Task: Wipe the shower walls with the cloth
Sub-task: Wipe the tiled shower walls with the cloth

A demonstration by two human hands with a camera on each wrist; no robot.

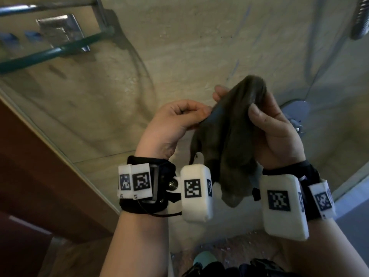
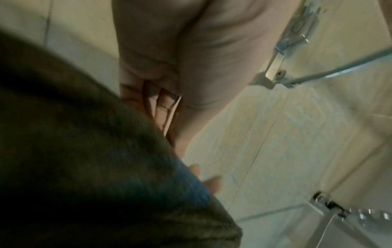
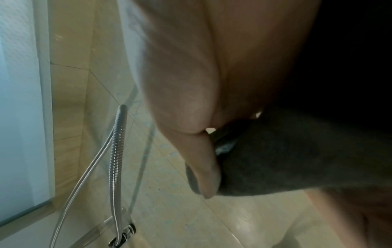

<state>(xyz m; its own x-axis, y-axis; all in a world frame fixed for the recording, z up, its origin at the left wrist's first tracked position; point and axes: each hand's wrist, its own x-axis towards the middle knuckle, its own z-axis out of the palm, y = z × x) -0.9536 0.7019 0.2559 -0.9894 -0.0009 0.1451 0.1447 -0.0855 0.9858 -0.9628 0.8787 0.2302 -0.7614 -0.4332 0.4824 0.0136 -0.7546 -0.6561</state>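
Far left in the head view, a glass shelf [image 1: 40, 54] on a metal bracket [image 1: 60, 31] is seen fixed to the beige tiled shower wall [image 1: 179, 47], with a brown wooden door edge [image 1: 40, 156] lower down. Moving in, the left hand [image 1: 173, 124] is raised before the wall, fingers curled, and the near edge of the dark grey cloth [image 1: 229, 140] is pinched between thumb and forefinger. A wrist strap with white marker blocks [image 1: 137, 180] is worn on that arm. The cloth itself is held up in mid-air between the two hands, apart from the wall, bunched at the top and hanging in loose folds down toward the wrists. From the left wrist camera the cloth [image 2: 84, 151] is shown filling the lower left, the curled fingers [image 2: 165, 110] pressed against its edge, tiled wall and a metal fitting [image 2: 282, 67] beyond. Further right, the upper part of the cloth is gripped by the right hand [image 1: 275, 128], thumb laid across the front fold and fingers wrapped behind. In the right wrist camera the thumb [image 3: 203, 167] is seen pressed onto the cloth [image 3: 297, 159], and a ribbed metal shower hose [image 3: 116, 159] is hung down the wall to the left. At the far right of the head view a chrome tap fitting [image 1: 297, 114] and, top corner, a shower head [image 1: 361, 19] are caught, blurred.
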